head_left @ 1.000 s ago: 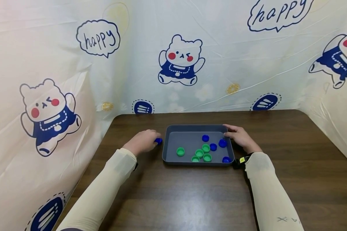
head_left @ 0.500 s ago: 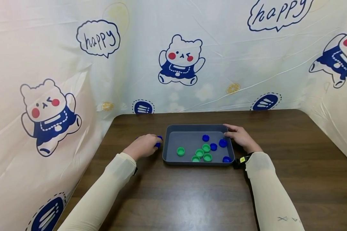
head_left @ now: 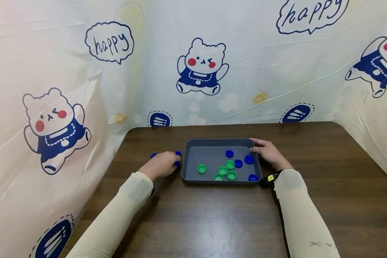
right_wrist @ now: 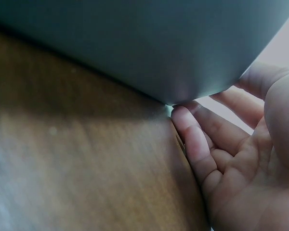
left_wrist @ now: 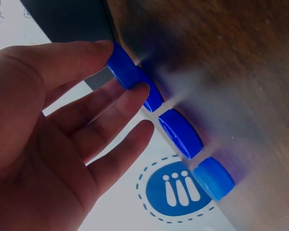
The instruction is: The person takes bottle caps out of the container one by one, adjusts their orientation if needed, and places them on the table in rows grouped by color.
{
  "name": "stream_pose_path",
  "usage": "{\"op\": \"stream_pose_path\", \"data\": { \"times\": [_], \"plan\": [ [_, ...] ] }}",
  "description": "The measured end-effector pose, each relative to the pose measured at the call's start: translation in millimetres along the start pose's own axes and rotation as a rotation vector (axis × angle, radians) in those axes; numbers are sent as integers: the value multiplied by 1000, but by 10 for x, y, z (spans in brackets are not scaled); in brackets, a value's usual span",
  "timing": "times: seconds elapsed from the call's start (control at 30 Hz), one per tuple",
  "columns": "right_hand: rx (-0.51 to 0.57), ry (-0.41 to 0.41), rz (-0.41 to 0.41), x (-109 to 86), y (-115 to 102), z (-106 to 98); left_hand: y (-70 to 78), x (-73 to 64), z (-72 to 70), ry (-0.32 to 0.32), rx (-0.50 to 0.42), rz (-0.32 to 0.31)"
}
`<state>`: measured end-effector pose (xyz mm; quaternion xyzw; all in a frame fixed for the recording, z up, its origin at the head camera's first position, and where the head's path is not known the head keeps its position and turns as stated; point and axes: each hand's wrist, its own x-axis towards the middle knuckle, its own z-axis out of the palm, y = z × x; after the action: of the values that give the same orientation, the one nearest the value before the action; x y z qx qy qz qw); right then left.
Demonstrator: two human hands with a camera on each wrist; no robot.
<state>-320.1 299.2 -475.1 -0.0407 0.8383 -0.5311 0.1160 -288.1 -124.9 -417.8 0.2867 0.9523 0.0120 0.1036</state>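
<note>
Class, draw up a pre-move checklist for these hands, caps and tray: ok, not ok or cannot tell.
1. Left hand grips one blue cap: ok, pinched with the thumb.
2. Held cap lifted off the table: cannot tell.
3. Right hand on the tray: ok, holding its far right corner.
4. Bare space in the tray: ok, far left.
5. No caps outside: not ok, more blue caps lie beside the left hand.

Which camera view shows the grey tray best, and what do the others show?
The head view: it takes in nearly the whole tray, inside and rim. The left wrist view catches only a dark section beyond the left hand; the right wrist view shows outer wall and corner close up, by the right hand.
</note>
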Motion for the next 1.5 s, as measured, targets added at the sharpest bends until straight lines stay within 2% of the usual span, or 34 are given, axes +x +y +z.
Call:
{"op": "stream_pose_path", "data": {
  "times": [0.6, 1.17, 1.37, 1.5],
  "plan": [
    [7, 2, 0, -2, -1, 3, 0, 9, 55, -42, 10, -17],
    [16, -6, 8, 10, 23, -10, 4, 13, 87, -31, 13, -13],
    [-2, 2, 7, 15, 15, 2, 8, -13, 45, -25, -3, -8],
    [-3, -1, 8, 15, 20, 0, 4, -54, -31, 3, -3, -4]
  ]
}}
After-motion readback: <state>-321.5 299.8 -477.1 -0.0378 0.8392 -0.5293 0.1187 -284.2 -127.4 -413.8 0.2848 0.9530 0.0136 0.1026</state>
